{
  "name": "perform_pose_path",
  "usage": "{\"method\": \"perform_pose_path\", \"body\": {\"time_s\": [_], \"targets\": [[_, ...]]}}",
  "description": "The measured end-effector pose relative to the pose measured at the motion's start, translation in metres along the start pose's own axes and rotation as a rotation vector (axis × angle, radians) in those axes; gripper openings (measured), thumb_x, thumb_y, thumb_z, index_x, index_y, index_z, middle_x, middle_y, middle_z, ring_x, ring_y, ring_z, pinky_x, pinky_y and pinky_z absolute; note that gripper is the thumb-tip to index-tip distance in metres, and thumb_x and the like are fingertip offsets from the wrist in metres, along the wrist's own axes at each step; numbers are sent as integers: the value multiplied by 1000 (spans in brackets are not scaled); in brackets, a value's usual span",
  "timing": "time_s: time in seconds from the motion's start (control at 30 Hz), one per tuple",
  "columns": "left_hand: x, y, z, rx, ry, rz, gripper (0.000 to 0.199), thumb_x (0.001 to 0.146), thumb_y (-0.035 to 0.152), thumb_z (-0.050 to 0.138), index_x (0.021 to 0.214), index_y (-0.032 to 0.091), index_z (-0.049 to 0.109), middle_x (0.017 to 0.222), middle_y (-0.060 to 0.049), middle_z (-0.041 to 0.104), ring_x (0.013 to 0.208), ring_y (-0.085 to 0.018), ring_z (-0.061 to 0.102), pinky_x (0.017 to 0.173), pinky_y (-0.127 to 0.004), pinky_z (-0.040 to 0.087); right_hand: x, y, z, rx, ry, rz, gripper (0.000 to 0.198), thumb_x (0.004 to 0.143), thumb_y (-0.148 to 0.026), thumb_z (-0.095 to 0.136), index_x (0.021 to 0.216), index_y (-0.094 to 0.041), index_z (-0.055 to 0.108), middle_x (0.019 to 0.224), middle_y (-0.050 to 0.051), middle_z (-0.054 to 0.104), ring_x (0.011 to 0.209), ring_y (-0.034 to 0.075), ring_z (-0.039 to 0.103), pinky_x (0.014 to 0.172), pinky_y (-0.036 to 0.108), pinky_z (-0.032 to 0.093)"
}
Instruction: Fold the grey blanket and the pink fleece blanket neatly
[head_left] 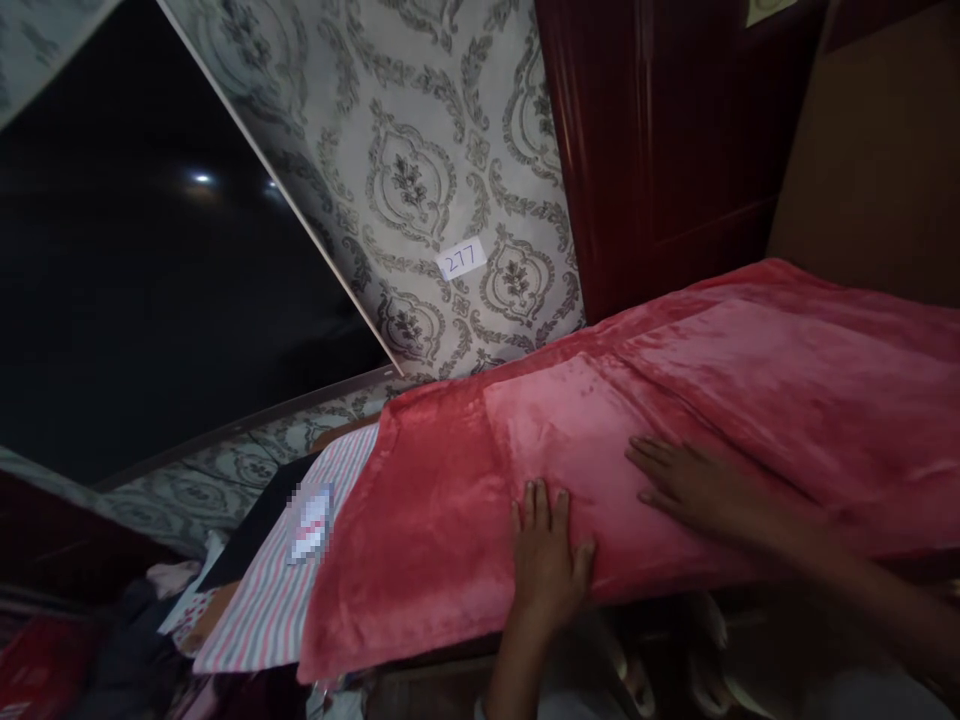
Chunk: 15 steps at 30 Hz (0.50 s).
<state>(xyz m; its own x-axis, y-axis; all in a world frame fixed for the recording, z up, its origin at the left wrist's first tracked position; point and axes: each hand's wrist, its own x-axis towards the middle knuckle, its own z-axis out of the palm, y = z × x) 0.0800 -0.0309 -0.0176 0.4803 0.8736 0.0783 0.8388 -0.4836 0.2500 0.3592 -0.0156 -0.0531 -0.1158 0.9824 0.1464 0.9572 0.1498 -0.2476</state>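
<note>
A plush red and pink blanket (420,510) lies spread over a long flat surface, with a crease running across it on the right. My left hand (546,555) rests flat on the blanket near its front edge, fingers spread. Farther right, my right hand (686,485) lies palm down on the pink part, its fingers stretched to the left. Neither hand holds anything. Beneath the blanket's left end shows a striped cloth (259,600), with a small blurred packet-like item (310,525) on it.
Behind the blanket stands a patterned wall (420,190) with a paper label (461,258) reading 277. A dark glossy panel (150,250) is at the left, a dark red wooden panel (637,150) at the right. Clothes (135,630) are piled at lower left.
</note>
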Motion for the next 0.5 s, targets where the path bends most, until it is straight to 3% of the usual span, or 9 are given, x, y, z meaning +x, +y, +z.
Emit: {"method": "perform_pose_path", "body": {"time_s": [0.07,0.17,0.3,0.4,0.5], "targets": [[5,-4,-13,-71,-32,4,58,98,39,48,154,23,47,167,-8,31,156,-28,25,127,-53,24,13,-3,-13,-7,34,-13,66,96,-53,36,146,-17,58,148,16,54,140,37,48,122,58,29],[31,-13,-35,-125,26,-36,54,99,31,40,152,23,50,163,-5,40,152,-23,36,127,-45,28,47,-20,-31,17,136,-44,62,99,-47,30,149,-20,55,149,13,53,140,34,48,123,54,29],[89,-21,-52,-53,103,-150,62,96,28,43,156,11,41,166,-13,32,155,-25,27,128,-44,24,111,-61,-32,59,154,-153,61,100,-34,27,156,-17,45,159,12,41,148,31,37,122,58,28],[121,-24,-43,30,111,-195,64,96,30,43,157,10,39,167,-16,27,157,-29,20,128,-51,21,151,-84,-15,70,123,-215,60,100,-31,27,156,-18,44,160,13,39,149,30,35,120,58,30],[130,-28,-22,91,109,-174,61,99,34,37,156,13,41,167,-16,29,157,-32,20,125,-59,21,173,-86,7,68,98,-270,56,100,-37,32,153,-24,49,159,11,41,149,29,36,118,59,32]]}}
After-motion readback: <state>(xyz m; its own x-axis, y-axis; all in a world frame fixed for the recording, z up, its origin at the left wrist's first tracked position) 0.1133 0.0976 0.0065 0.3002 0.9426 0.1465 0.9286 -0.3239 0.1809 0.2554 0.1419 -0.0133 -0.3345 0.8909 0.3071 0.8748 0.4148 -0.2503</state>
